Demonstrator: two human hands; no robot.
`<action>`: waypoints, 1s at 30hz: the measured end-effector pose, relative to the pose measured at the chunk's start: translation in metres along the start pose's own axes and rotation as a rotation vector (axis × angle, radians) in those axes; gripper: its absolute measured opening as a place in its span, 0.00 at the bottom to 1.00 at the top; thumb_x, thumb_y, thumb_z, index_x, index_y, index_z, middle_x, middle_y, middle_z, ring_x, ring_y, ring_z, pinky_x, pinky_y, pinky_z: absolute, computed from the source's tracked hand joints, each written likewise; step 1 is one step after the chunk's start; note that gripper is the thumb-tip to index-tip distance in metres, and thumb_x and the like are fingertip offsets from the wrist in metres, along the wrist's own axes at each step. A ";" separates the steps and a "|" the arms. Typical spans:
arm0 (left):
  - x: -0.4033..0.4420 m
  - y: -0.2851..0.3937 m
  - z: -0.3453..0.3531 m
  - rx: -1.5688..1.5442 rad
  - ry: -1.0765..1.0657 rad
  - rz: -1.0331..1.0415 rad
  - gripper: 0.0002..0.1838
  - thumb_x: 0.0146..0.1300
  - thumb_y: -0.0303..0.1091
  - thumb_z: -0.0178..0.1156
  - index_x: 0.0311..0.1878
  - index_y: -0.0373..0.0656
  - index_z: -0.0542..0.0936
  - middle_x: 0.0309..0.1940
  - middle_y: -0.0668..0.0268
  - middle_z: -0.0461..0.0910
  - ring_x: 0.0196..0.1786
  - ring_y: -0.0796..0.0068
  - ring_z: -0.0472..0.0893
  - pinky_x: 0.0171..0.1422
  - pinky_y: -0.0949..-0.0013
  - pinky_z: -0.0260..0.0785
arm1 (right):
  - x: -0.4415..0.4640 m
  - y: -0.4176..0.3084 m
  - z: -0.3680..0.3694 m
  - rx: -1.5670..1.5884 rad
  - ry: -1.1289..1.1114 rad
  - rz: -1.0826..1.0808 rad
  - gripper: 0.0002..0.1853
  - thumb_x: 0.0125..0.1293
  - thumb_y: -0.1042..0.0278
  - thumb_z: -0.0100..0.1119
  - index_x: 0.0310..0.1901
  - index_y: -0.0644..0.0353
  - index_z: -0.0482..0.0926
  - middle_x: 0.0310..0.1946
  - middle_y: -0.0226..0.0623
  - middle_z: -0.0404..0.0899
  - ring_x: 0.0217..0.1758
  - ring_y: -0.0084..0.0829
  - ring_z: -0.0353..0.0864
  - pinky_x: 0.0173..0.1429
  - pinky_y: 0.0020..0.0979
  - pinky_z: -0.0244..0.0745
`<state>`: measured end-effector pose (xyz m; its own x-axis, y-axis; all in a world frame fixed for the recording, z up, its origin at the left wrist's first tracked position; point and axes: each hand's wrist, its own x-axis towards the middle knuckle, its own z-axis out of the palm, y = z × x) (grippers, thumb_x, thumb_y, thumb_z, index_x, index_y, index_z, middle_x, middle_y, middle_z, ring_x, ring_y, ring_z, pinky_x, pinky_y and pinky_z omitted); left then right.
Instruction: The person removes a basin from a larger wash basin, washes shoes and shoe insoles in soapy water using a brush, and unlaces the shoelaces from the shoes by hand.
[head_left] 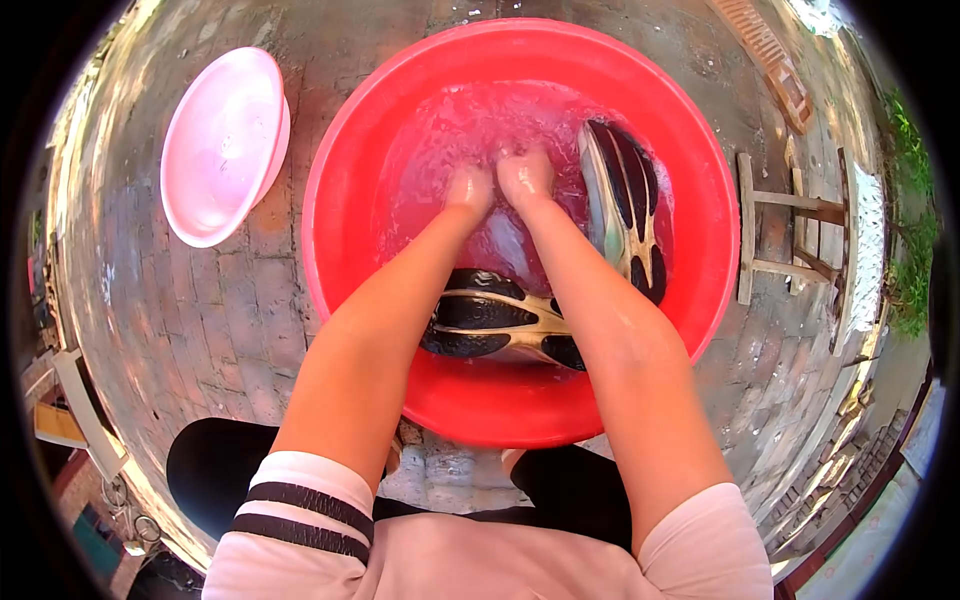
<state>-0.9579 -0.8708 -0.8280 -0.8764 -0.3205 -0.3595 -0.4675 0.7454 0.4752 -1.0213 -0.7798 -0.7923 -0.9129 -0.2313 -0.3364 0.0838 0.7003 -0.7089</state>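
Both hands are wet and close together in the soapy water of a large red basin (pixel 345 165). My left hand (pixel 470 187) looks closed, its fingertips under the suds. Beside it, my right hand (pixel 525 175) is also curled like a fist, and what either one grips is hidden by the water. A pale, blurred shape (pixel 510 243) shows just below the hands. To the right, a shoe (pixel 625 190) leans in the basin with its black and tan sole showing. Another shoe (pixel 490 313) lies sole up under my forearms, partly covered by them.
A pink basin (pixel 222 150) is tilted on the brick paving (pixel 215 330) at the left. On the right stands a small wooden stool or frame (pixel 795 200). A slatted wooden piece (pixel 765 55) lies farther back. My knees are against the near side.
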 end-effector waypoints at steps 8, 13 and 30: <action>0.010 0.035 -0.052 0.212 -0.085 0.128 0.14 0.62 0.37 0.54 0.43 0.40 0.83 0.42 0.50 0.84 0.45 0.56 0.84 0.48 0.58 0.76 | -0.127 -0.094 -0.044 0.430 -0.218 -0.800 0.11 0.64 0.69 0.46 0.37 0.62 0.80 0.39 0.45 0.81 0.47 0.49 0.78 0.66 0.51 0.64; 0.007 0.063 -0.079 0.759 -0.399 0.508 0.14 0.62 0.33 0.54 0.48 0.45 0.84 0.45 0.61 0.86 0.46 0.62 0.86 0.46 0.57 0.77 | -0.201 -0.176 -0.092 0.769 -0.283 -1.144 0.14 0.54 0.68 0.51 0.39 0.65 0.81 0.38 0.47 0.82 0.41 0.49 0.81 0.55 0.42 0.75; -0.018 0.084 -0.059 0.992 -0.570 0.876 0.11 0.60 0.35 0.56 0.40 0.45 0.85 0.39 0.61 0.86 0.41 0.62 0.85 0.43 0.59 0.76 | -0.188 -0.194 -0.103 0.730 -0.336 -1.177 0.11 0.52 0.64 0.53 0.28 0.61 0.80 0.26 0.44 0.81 0.32 0.48 0.81 0.39 0.43 0.75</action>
<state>-0.9886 -0.8370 -0.7338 -0.5586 0.5413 -0.6285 0.6668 0.7437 0.0479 -0.9073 -0.8023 -0.5274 -0.4654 -0.6431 0.6081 -0.3667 -0.4852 -0.7938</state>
